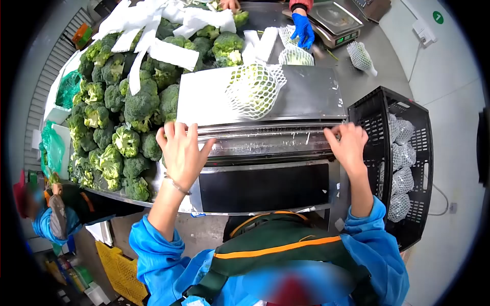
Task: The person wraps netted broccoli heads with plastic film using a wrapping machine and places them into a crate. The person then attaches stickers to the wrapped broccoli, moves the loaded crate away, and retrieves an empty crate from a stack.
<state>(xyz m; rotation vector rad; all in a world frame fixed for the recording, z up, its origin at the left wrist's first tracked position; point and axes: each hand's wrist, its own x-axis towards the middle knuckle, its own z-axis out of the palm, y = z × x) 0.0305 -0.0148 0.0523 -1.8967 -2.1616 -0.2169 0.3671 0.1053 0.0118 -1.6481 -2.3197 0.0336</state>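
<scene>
Broccoli (255,92) in a net sits on the metal plate (315,99). My right hand (348,145) pinches clear film (265,140); I can't tell if my left hand (178,158) does. Netted heads (403,179) are in the crate (367,163); many bare heads (141,104) are left.

wall: green sign (438,17), reads 1 | floor: yellow crate (120,273) | left: 1 person (57,217)

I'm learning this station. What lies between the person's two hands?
Head view: clear film lies across the machine between the left hand and the right hand.
</scene>
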